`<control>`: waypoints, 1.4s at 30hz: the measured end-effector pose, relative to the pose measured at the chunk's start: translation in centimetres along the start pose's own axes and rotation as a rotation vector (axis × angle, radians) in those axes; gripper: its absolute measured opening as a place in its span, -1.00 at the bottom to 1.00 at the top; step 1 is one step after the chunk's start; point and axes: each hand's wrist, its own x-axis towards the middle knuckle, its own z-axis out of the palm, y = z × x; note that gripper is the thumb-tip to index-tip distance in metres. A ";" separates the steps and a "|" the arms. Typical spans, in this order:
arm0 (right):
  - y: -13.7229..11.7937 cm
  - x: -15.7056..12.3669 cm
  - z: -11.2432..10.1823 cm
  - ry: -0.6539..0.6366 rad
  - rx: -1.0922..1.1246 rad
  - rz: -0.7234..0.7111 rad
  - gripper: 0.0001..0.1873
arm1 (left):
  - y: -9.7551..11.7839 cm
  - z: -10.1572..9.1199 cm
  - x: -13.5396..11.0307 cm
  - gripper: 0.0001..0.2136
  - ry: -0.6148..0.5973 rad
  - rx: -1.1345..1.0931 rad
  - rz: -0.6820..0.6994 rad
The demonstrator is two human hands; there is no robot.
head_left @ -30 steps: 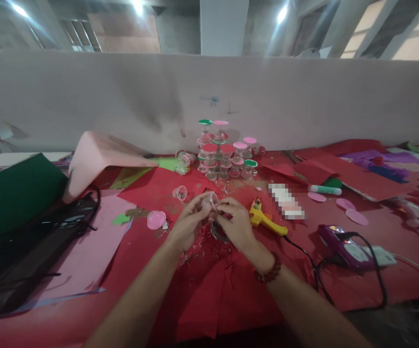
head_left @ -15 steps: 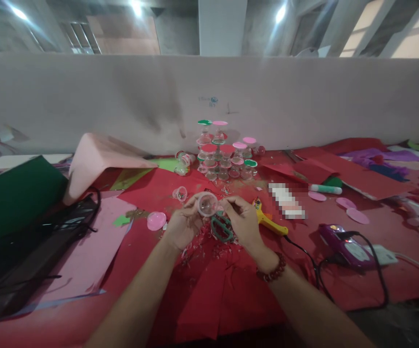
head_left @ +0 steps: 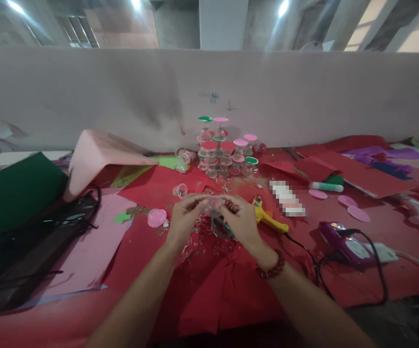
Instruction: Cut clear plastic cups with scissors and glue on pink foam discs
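Between my two hands is a small clear plastic cup (head_left: 214, 205), mostly covered by fingers. My left hand (head_left: 186, 217) grips it from the left, fingers curled round it. From the other side, my right hand (head_left: 241, 218) pinches it; a beaded bracelet circles that wrist. Green-handled scissors (head_left: 221, 227) lie under the hands among red and white paper scraps (head_left: 198, 246). Beyond stands a stack of clear cups topped with red, pink and green discs (head_left: 224, 159). Another clear cup (head_left: 181, 191) lies tipped over, near a pink disc (head_left: 157, 218).
Right of my hands lies a yellow glue gun (head_left: 271, 221), its cord running to a purple power strip (head_left: 347, 246). A green-and-white marker (head_left: 326, 187) and pink paper discs (head_left: 358, 213) lie farther right. A black bag (head_left: 31, 241) and green board (head_left: 21, 198) occupy the left.
The cup has turned from showing its round opening to being mostly hidden. Both hands have closed in around it, the right fingers shifting left.
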 end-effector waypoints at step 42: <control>0.4 -0.3 0.3 -0.179 -0.200 -0.026 -0.80 | -0.4 -0.4 0.3 -0.70 0.086 0.236 -0.030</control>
